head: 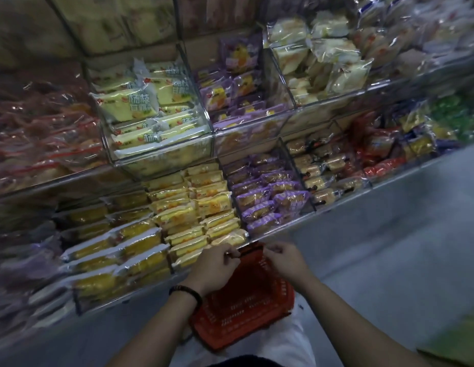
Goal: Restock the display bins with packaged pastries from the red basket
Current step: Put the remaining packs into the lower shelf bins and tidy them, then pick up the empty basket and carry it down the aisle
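Note:
The red basket (246,303) hangs low in front of me, below the shelf edge, and I see no packs inside it. My left hand (214,266) grips the basket's far rim on the left, a dark bead bracelet on its wrist. My right hand (285,258) grips the same rim on the right. Clear display bins hold packaged pastries: yellow packs (196,207) and purple packs (267,200) on the lower row, pale yellow packs (148,112) above.
A lower-left bin (119,258) holds silver-edged yellow cakes. More bins of red, brown and pale pastries run left and right along both shelf rows. Grey floor (389,234) lies to the right of the shelving. A green-yellow object (458,337) shows at the bottom right corner.

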`<state>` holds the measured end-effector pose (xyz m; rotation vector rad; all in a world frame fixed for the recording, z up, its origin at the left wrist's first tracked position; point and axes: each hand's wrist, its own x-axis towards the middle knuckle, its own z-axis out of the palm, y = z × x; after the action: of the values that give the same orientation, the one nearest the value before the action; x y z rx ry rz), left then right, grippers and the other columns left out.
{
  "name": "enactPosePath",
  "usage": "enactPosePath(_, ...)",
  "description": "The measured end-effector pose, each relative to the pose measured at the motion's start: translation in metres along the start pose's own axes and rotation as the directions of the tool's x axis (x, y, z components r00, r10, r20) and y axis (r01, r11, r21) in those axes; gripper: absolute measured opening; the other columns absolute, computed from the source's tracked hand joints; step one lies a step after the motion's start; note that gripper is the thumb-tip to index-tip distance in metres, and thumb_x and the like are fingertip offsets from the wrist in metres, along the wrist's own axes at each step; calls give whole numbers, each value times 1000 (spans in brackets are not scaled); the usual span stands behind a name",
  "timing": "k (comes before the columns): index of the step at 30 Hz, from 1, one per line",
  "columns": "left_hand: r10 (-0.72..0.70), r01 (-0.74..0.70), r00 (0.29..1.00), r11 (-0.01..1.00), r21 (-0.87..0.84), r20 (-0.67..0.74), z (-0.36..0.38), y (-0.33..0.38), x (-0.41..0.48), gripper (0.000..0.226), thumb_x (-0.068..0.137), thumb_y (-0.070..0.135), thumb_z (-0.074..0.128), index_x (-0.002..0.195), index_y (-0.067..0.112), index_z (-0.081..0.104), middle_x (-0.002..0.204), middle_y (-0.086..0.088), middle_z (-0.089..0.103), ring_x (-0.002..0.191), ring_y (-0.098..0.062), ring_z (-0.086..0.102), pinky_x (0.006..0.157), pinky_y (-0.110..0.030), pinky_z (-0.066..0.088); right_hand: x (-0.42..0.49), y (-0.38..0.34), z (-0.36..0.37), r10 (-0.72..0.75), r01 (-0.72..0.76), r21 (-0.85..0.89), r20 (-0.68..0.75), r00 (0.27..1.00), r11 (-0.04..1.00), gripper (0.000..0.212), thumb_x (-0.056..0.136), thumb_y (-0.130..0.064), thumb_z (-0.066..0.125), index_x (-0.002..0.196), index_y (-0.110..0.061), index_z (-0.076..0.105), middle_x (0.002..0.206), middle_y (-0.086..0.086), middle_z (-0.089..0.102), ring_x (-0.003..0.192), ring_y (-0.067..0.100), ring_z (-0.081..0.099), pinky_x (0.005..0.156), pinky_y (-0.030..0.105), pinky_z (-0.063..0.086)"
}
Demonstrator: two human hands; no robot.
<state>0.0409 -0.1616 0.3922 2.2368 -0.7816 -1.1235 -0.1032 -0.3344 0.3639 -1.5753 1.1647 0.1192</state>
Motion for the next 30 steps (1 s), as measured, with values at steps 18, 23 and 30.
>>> enactPosePath(18,-265,233,916,962,140,300,29,-159,-20,17,104,32,62,117,28,71,112,9,73,106,-12,69,97,-37,56,-67,149,133,448,-449,57,32,894,892,35,100,-27,53,67,-28,65,87,-2,76,95,23,73,86,33,53)
enactPosePath(23,-300,261,910,951,169,286,51,-221,12,12,103,22,64,111,29,69,91,16,78,97,-5,71,84,-28,51,-54,193,176,513,-513,53,15,858,857,19,96,-33,57,85,-29,73,102,4,77,100,27,74,95,41,59)
enactPosePath(30,-300,247,843,953,173,447,96,-336,91,48,95,39,66,141,27,56,146,5,57,130,-17,57,112,-38,45,-23,340,278,738,-656,401,-80,671,640,26,62,-52,70,85,-43,77,80,3,74,83,33,74,90,54,61)
